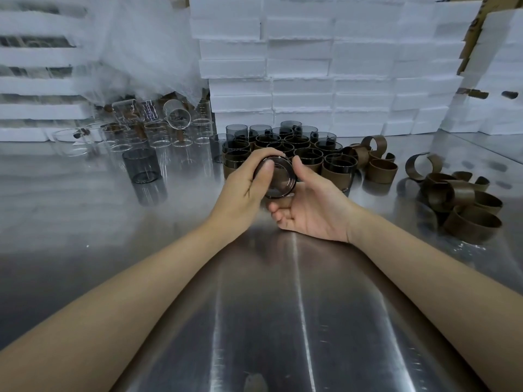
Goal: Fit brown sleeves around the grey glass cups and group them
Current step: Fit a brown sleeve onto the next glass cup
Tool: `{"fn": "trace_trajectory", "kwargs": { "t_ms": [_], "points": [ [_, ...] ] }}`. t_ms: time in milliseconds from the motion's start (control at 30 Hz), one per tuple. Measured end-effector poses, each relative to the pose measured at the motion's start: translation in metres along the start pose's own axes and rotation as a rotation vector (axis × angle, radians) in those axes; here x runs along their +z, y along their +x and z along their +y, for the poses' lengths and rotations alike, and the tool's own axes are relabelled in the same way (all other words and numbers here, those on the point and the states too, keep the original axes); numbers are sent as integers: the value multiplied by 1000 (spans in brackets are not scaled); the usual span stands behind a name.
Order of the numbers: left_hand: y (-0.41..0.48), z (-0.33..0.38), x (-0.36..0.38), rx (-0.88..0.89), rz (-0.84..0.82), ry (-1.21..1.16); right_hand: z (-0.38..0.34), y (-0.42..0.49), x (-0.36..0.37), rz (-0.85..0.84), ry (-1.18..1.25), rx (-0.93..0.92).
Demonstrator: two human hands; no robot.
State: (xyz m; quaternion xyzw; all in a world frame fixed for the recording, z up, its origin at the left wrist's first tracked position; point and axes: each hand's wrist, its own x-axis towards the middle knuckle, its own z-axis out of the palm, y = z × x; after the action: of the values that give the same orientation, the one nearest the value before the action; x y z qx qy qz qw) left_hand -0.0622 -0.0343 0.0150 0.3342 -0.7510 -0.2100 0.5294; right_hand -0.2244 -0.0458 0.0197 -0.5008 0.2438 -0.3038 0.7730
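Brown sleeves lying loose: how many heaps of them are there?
2: one heap just right of the grouped grey cups, a second heap farther right. Some sleeves may hide underneath.

White foam blocks (pixel 325 66) are stacked behind the steel table (pixel 283 306); clear glasses (pixel 158 134) stand below what seems plastic film (pixel 135 52).

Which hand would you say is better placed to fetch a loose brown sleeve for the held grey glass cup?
Probably the right hand: the loose curled brown sleeves lie on its side, while the left hand grips the round grey glass cup.
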Motion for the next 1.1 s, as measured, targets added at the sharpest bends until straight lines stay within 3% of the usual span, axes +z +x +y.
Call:
{"fn": "trace_trajectory", "kwargs": {
  "t_ms": [133,200,300,367,467,600,733,967,1100],
  "points": [
    [-1,4,-2,12,56,116,7,1,8,85,-146,-117],
    [1,7,-5,154,52,296,8,4,10,213,-255,-250],
    [-1,11,-1,484,-49,632,9,2,8,461,-645,-363],
    [-3,15,7,569,-152,761,11,1,5,500,-899,-371],
    [-6,18,12,507,-223,889,13,1,11,485,-1005,-430],
    [-5,21,10,344,-186,877,14,5,12,613,-1153,-480],
    [-7,20,11,91,-44,630,19,3,12,541,-1145,-538],
    [-4,13,9,-304,133,87,18,1,14,466,-1192,-464],
    [7,14,9,-658,215,-487,16,-1,12,404,-1058,-495]
  ]
}}
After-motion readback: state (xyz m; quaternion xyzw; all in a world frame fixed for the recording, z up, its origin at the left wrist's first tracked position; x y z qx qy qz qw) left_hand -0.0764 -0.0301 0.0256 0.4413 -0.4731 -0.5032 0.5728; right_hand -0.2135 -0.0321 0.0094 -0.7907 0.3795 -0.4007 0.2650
